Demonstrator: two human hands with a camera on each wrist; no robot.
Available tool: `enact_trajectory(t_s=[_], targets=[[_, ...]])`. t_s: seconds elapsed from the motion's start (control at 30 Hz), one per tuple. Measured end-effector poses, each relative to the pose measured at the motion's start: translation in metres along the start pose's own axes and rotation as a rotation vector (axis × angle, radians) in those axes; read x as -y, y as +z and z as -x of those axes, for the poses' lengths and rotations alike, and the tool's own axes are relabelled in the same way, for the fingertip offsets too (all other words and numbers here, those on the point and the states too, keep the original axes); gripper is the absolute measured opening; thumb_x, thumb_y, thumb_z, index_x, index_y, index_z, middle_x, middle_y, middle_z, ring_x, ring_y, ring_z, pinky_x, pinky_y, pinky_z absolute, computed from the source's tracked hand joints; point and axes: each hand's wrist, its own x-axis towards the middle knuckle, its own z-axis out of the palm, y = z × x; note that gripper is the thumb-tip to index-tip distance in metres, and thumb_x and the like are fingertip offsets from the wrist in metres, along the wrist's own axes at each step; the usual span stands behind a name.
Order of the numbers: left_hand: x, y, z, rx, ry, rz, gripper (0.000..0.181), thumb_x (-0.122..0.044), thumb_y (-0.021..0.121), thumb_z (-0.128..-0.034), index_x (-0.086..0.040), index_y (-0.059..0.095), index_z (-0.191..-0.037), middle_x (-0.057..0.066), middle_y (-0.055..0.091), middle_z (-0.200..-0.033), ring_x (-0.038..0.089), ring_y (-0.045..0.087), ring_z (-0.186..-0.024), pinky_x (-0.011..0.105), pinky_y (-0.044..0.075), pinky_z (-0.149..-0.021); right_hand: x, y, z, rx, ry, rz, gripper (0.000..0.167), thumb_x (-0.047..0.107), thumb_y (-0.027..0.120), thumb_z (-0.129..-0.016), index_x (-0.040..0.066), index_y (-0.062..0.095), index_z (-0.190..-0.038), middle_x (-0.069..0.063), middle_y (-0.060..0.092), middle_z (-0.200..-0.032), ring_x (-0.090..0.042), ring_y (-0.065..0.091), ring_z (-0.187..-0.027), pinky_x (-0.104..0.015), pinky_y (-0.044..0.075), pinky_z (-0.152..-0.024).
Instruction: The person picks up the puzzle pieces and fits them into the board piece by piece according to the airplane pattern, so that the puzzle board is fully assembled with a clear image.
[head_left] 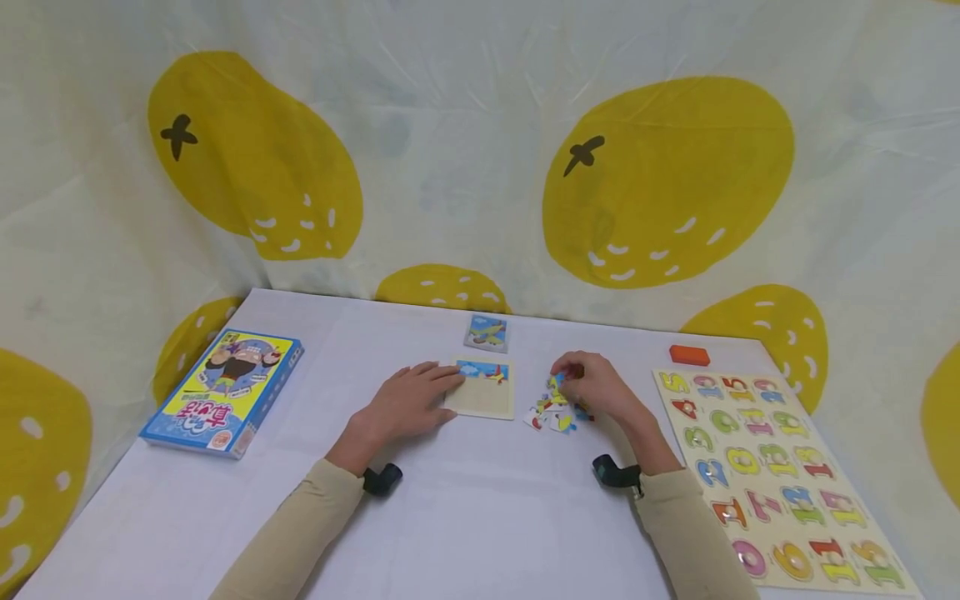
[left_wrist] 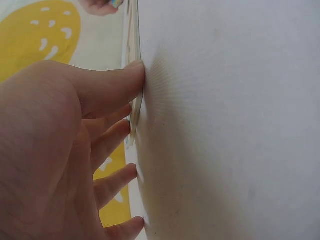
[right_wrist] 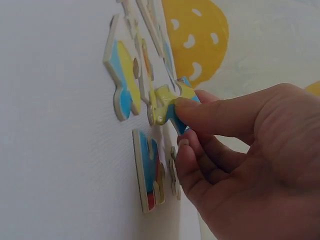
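A square puzzle tray (head_left: pixel 480 402) lies mid-table, its top strip filled with blue and red picture pieces, the lower part bare wood. My left hand (head_left: pixel 414 398) rests at its left side; in the left wrist view the thumb and two fingers of that hand (left_wrist: pixel 65 130) touch the tray's edge (left_wrist: pixel 135 100). My right hand (head_left: pixel 600 387) is over a heap of loose pieces (head_left: pixel 557 417) right of the tray. Seen from the right wrist, this hand (right_wrist: pixel 240 135) pinches a yellow and blue piece (right_wrist: pixel 188 92) between thumb and fingers, with other pieces (right_wrist: pixel 145 170) beside it.
Behind the tray lies a small picture card or puzzle (head_left: pixel 486 333) showing a plane-like shape. A blue and yellow box (head_left: pixel 225 392) lies at left. On the right are a red block (head_left: pixel 689 356) and a large number board (head_left: pixel 765 467). A patterned cloth hangs behind the table.
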Motion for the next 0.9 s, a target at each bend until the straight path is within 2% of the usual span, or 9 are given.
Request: enact_trajectory(t_s=[0.1, 0.23, 0.37, 0.47, 0.6, 0.73, 0.9], targets=[[0.0, 0.0, 0.0, -0.008, 0.005, 0.009, 0.061, -0.045, 0.06, -0.0957, -0.025, 0.044, -0.151, -0.005, 0.042, -0.158, 0.028, 0.034, -0.149, 0.057, 0.029, -0.119, 0.001, -0.001, 0.0, 0.019, -0.016, -0.032, 0.016, 0.005, 0.064, -0.092, 0.01, 0.07, -0.107, -0.01, 0.062, -0.095, -0.024, 0.054, -0.089, -0.031, 0.047, -0.076], [0.0, 0.002, -0.001, -0.006, 0.005, 0.008, 0.062, -0.047, 0.059, -0.0959, -0.026, 0.043, -0.152, -0.006, 0.041, -0.158, 0.027, 0.034, -0.149, 0.056, 0.029, -0.119, 0.002, 0.0, 0.0, 0.026, -0.045, -0.076, 0.016, 0.006, 0.063, -0.093, 0.008, 0.069, -0.107, -0.01, 0.064, -0.098, -0.023, 0.055, -0.089, -0.031, 0.048, -0.078], [0.0, 0.003, -0.001, -0.008, 0.004, 0.003, 0.062, -0.047, 0.059, -0.0958, -0.026, 0.043, -0.152, -0.006, 0.041, -0.158, 0.026, 0.034, -0.149, 0.055, 0.029, -0.12, 0.007, 0.003, 0.0, 0.017, -0.074, -0.161, 0.017, 0.006, 0.058, -0.096, 0.005, 0.068, -0.111, -0.013, 0.064, -0.1, -0.024, 0.061, -0.086, -0.031, 0.054, -0.078], [0.0, 0.002, -0.001, -0.011, 0.007, 0.01, 0.062, -0.047, 0.06, -0.0957, -0.026, 0.043, -0.151, -0.005, 0.042, -0.158, 0.027, 0.034, -0.149, 0.055, 0.029, -0.12, 0.012, 0.007, -0.002, 0.024, -0.071, -0.235, 0.021, 0.005, 0.057, -0.098, 0.002, 0.066, -0.117, -0.017, 0.061, -0.098, -0.025, 0.067, -0.079, -0.032, 0.059, -0.073], [0.0, 0.002, 0.0, -0.01, 0.005, 0.012, 0.062, -0.046, 0.06, -0.0956, -0.025, 0.043, -0.151, -0.005, 0.042, -0.158, 0.026, 0.034, -0.149, 0.056, 0.029, -0.12, 0.02, 0.015, -0.004, -0.028, -0.041, -0.25, 0.03, 0.007, 0.063, -0.095, 0.003, 0.061, -0.124, -0.016, 0.061, -0.097, -0.025, 0.068, -0.072, -0.032, 0.059, -0.069], [0.001, 0.003, -0.001, -0.013, 0.005, 0.008, 0.062, -0.047, 0.06, -0.0957, -0.026, 0.043, -0.152, -0.006, 0.041, -0.158, 0.026, 0.034, -0.149, 0.056, 0.029, -0.119, 0.031, 0.023, -0.006, -0.112, -0.004, -0.254, 0.029, 0.008, 0.071, -0.09, 0.001, 0.06, -0.116, -0.014, 0.065, -0.094, -0.021, 0.068, -0.073, -0.03, 0.059, -0.07], [0.003, 0.003, -0.002, -0.013, 0.002, 0.002, 0.062, -0.047, 0.06, -0.0955, -0.027, 0.043, -0.152, -0.007, 0.041, -0.158, 0.026, 0.034, -0.149, 0.057, 0.029, -0.119, 0.044, 0.033, -0.01, -0.106, -0.001, -0.319, 0.02, 0.006, 0.071, -0.089, 0.0, 0.067, -0.108, -0.012, 0.063, -0.091, -0.016, 0.065, -0.073, -0.025, 0.059, -0.069]])
